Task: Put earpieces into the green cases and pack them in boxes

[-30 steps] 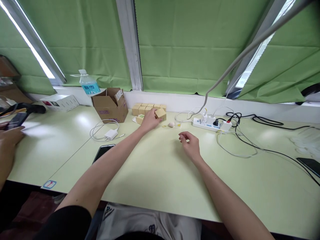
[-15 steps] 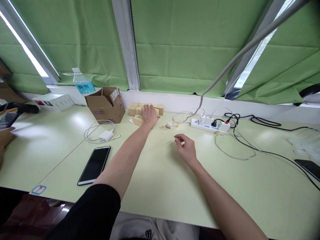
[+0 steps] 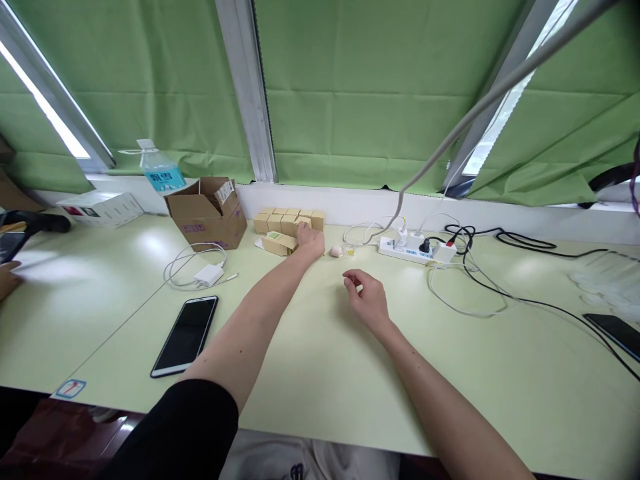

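My left hand [image 3: 312, 241] reaches to the back of the table, its fingers closed on a small tan cardboard box [image 3: 301, 220] at the right part of a row of such boxes [image 3: 277, 222]. Another small box [image 3: 279, 244] lies on its side in front of the row, left of my hand. My right hand [image 3: 369, 298] hovers over or rests on the table, which I cannot tell. Its fingers are loosely curled, thumb and forefinger slightly apart, and nothing shows between them. Beyond it lie a small pale pink rounded object [image 3: 336, 251] and a small clear piece [image 3: 349, 251].
An open brown carton [image 3: 207, 217], a charger [image 3: 209, 274] with its cable and a phone [image 3: 185, 337] are on the left. A power strip [image 3: 413, 251] with tangled cables lies at the right back. Another person's hand [image 3: 7, 280] is at the left edge.
My left hand has shifted slightly right and its fingers have bent down onto a box in the row; the box lying in front now shows more. My right hand stays nearly still.
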Tool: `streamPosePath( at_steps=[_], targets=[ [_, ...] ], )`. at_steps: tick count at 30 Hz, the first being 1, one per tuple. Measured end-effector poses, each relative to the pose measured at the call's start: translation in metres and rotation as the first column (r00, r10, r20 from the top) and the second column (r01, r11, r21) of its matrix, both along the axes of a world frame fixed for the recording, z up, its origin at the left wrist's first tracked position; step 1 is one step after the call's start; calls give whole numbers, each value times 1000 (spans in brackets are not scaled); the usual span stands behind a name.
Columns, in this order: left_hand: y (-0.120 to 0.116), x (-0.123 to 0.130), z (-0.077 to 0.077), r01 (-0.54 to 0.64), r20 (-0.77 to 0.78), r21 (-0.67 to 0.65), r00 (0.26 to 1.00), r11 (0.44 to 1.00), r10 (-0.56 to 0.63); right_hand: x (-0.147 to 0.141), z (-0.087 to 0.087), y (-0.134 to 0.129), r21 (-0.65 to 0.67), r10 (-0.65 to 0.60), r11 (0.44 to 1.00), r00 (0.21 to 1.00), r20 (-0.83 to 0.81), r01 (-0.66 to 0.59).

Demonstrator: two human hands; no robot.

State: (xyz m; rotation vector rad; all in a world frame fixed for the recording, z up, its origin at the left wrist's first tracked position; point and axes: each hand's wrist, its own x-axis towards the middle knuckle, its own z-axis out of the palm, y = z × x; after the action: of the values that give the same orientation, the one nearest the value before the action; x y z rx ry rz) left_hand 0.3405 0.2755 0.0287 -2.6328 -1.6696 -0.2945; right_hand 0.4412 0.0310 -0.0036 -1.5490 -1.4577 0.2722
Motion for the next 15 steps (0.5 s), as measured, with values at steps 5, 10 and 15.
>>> streamPosePath(
  at_steps=[5,10,15],
  targets=[
    [3,-4,1,-39,-5,5,999,999,39,0,1,-1,7,8,1000,1000,20,-8],
    [-3,-16,2,-21,34,35,999,999,20,2,-2,1,-11,-4,1000,998,57,5],
    [-10,-49,10,8,91,89,996,996,-16,3,-8,3,-63,-5,998,989,146,15]
  ],
)
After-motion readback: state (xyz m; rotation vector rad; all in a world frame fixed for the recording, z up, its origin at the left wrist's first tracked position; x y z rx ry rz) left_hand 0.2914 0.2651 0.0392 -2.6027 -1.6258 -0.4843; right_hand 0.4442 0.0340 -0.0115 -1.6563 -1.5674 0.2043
